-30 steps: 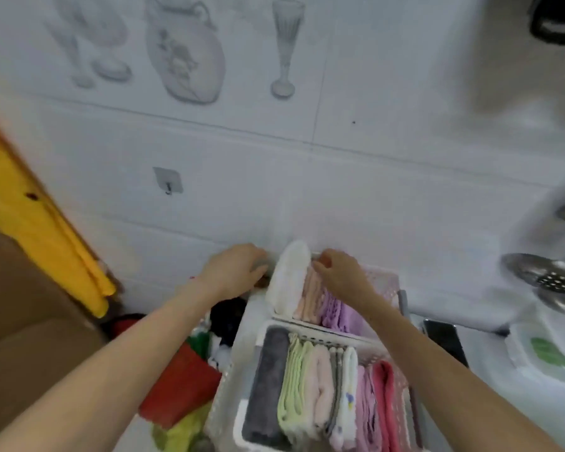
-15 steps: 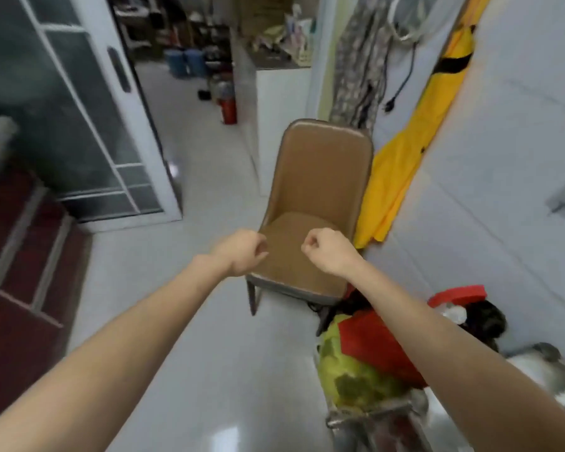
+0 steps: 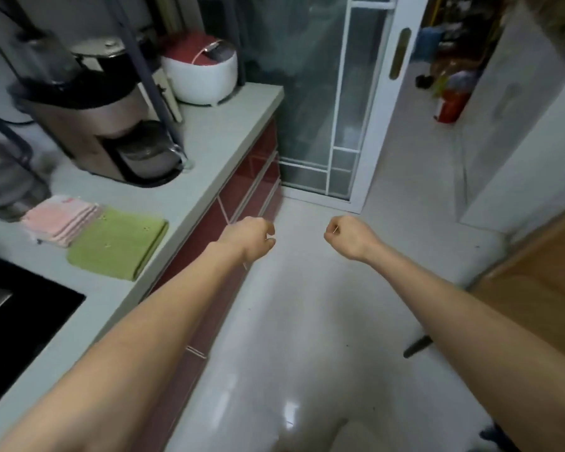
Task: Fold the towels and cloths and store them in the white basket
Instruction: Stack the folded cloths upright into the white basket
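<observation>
A folded green cloth (image 3: 118, 244) lies on the grey counter (image 3: 216, 132) at the left, and a folded pink cloth (image 3: 61, 220) lies just behind it. My left hand (image 3: 253, 241) and my right hand (image 3: 348, 236) are stretched out over the floor, both with fingers curled into fists and nothing in them. The left hand is to the right of the counter's front edge, well apart from the cloths. The white basket is out of view.
A coffee machine (image 3: 111, 125) and a red-and-white rice cooker (image 3: 203, 71) stand on the counter. A black hob (image 3: 17, 318) is at the near left. Red drawers (image 3: 242, 190) run below the counter. A sliding glass door (image 3: 340, 93) is ahead, a brown chair (image 3: 542, 288) at right.
My view has swung left from the white basket of folded cloths, past the chair, to the counter. Both hands left the basket and now hang curled in front of me.
</observation>
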